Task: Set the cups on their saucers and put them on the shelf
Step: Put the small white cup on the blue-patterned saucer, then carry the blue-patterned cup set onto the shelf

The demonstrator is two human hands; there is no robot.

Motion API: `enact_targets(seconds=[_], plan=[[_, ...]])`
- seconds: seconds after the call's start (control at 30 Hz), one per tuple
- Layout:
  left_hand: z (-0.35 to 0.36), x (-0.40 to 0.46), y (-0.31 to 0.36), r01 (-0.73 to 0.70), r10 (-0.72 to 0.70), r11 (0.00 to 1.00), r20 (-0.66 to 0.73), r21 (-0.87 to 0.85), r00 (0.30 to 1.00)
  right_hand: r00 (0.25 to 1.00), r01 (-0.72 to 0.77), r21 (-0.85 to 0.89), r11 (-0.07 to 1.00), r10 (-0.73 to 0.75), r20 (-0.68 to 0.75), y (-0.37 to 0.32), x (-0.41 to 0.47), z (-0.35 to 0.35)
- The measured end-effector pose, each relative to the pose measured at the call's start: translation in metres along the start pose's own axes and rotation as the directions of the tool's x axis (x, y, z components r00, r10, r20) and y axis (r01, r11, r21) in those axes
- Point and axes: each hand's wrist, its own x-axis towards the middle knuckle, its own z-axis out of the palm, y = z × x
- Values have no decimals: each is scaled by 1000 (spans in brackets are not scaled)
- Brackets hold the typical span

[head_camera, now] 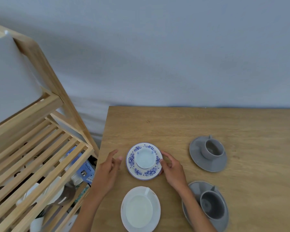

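A white cup [145, 158] stands on a blue-flowered saucer [132, 166] near the table's left edge. My right hand [172, 170] grips that saucer's right rim. My left hand [108, 171] hovers open just left of the saucer, not touching it. In front of it a plain white cup [138, 210] sits on a white saucer [155, 198]. Two grey cups [213, 149] [211, 205] sit on grey saucers [196, 148] [195, 186] at the right. The wooden slatted shelf [45, 158] stands left of the table.
The wooden table [199, 121] meets a grey wall at the back. Below the shelf's slats lie plates, stacked paper cups [76, 178] and a blue packet [87, 168]. A white cushion [8, 72] rests on the shelf's upper level.
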Motion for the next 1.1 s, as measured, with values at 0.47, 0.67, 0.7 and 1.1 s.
enact_targets(seconds=[0.47,0.67,0.7,1.1], plan=[[33,5,-8,56,-48,997,139,-56,989,995,-53,18,998,52,80,-10,-12,1],[22,-10,7,-12,26,987,89,-162,996,998,-33,77,997,29,62,-25,-31,-8],[20,-14,10,-26,40,985,78,-173,996,998,-20,89,996,14,62,-28,-35,-10],[8,-97,19,-91,74,972,-84,-219,994,959,139,137,981,-168,229,-58,-91,-41]])
